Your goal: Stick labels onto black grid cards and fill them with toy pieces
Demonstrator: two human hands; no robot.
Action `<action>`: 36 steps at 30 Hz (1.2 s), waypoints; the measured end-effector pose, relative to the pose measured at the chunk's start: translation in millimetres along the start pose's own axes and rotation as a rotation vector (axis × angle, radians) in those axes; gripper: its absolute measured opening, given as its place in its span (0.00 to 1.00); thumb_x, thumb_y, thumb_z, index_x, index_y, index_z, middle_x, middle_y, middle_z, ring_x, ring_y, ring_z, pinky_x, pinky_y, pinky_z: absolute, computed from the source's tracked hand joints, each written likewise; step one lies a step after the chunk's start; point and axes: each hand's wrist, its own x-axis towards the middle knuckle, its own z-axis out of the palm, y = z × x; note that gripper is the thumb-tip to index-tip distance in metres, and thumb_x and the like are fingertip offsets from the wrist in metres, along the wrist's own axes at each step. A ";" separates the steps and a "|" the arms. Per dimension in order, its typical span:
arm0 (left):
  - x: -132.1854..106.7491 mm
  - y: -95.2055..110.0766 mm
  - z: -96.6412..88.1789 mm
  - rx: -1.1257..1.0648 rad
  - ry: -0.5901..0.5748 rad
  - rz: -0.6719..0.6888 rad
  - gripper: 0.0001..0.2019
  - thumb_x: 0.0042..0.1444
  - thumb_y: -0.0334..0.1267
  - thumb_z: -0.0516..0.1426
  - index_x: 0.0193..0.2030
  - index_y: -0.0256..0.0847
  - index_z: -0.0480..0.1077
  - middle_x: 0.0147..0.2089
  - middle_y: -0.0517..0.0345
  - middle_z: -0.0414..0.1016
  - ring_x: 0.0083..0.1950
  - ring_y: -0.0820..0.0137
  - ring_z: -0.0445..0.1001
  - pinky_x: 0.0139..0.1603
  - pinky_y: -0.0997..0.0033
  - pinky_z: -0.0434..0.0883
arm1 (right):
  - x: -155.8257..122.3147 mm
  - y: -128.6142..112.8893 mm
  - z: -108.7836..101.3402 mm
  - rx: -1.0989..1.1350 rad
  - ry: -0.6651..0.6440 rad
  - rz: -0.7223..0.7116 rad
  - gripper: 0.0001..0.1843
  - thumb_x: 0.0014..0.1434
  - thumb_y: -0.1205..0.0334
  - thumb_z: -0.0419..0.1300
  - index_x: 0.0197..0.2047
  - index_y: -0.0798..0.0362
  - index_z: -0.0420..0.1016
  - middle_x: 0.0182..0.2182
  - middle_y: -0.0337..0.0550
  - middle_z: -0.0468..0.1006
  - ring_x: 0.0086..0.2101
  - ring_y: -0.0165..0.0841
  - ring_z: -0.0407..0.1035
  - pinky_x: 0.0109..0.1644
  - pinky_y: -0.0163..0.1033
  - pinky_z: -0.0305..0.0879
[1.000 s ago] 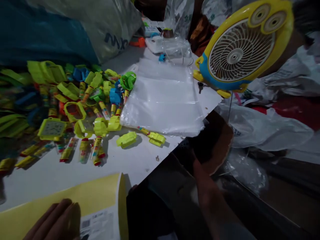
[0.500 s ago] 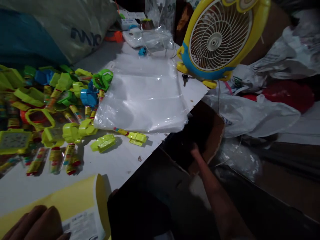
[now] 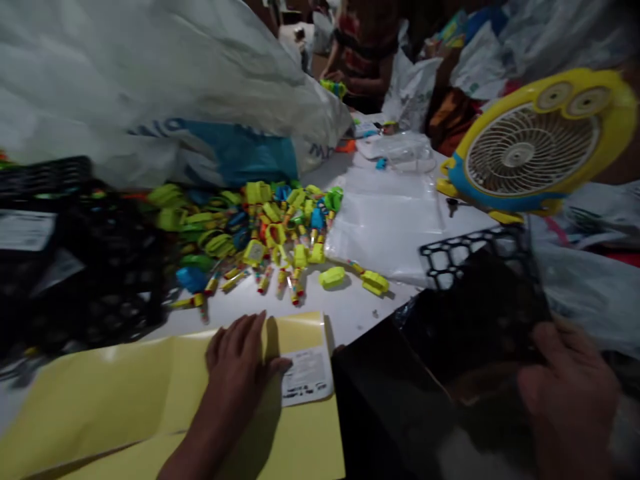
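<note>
My left hand (image 3: 240, 370) lies flat with fingers spread on a yellow sheet (image 3: 120, 393) that carries a white label (image 3: 306, 377) at the table's near edge. My right hand (image 3: 570, 393) is closed on a black perforated tray (image 3: 480, 293), lifted at the right beside the table corner. A dark box (image 3: 400, 413) sits below it. A heap of green, yellow and blue plastic toy pieces (image 3: 265, 230) lies on the white table (image 3: 345, 310) beyond my left hand.
A stack of clear plastic bags (image 3: 395, 223) lies behind the toys. A yellow cartoon fan (image 3: 535, 150) stands at the right. A big white and blue sack (image 3: 190, 100) fills the back left; a black crate (image 3: 85, 260) stands left. Another person (image 3: 365, 47) works far back.
The view has swung up and back. My right hand came up out of the dark box holding the black tray. My left hand slid further onto the yellow sheet.
</note>
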 end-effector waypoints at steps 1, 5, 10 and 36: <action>3.2 -1.7 -2.6 -0.025 -0.026 -0.021 0.31 0.57 0.54 0.56 0.62 0.36 0.62 0.56 0.36 0.70 0.58 0.47 0.67 0.60 0.43 0.59 | -7.3 -15.4 24.8 0.020 -0.083 0.011 0.22 0.54 0.49 0.64 0.50 0.46 0.76 0.39 0.45 0.78 0.36 0.40 0.74 0.43 0.50 0.70; 13.8 -3.4 -15.6 -0.170 -0.135 -0.165 0.22 0.50 0.45 0.65 0.51 0.42 0.71 0.47 0.47 0.72 0.52 0.52 0.67 0.55 0.49 0.62 | -22.7 -54.5 129.0 0.169 -0.380 -0.061 0.22 0.54 0.49 0.64 0.49 0.52 0.75 0.36 0.44 0.79 0.36 0.37 0.75 0.46 0.48 0.71; 23.1 -4.1 -26.9 -0.324 -0.225 -0.214 0.09 0.58 0.43 0.58 0.41 0.42 0.74 0.41 0.51 0.72 0.48 0.57 0.68 0.51 0.52 0.59 | -43.6 -67.0 183.2 -0.086 -0.479 -0.409 0.24 0.57 0.52 0.62 0.54 0.52 0.71 0.51 0.53 0.73 0.52 0.43 0.67 0.56 0.56 0.66; -41.5 39.9 -49.8 -2.189 0.197 -1.219 0.16 0.56 0.39 0.62 0.49 0.33 0.75 0.50 0.45 0.79 0.51 0.60 0.77 0.54 0.62 0.74 | -170.7 -58.4 169.3 -0.147 -0.709 -0.551 0.31 0.57 0.59 0.64 0.63 0.48 0.62 0.59 0.54 0.65 0.58 0.46 0.61 0.61 0.58 0.60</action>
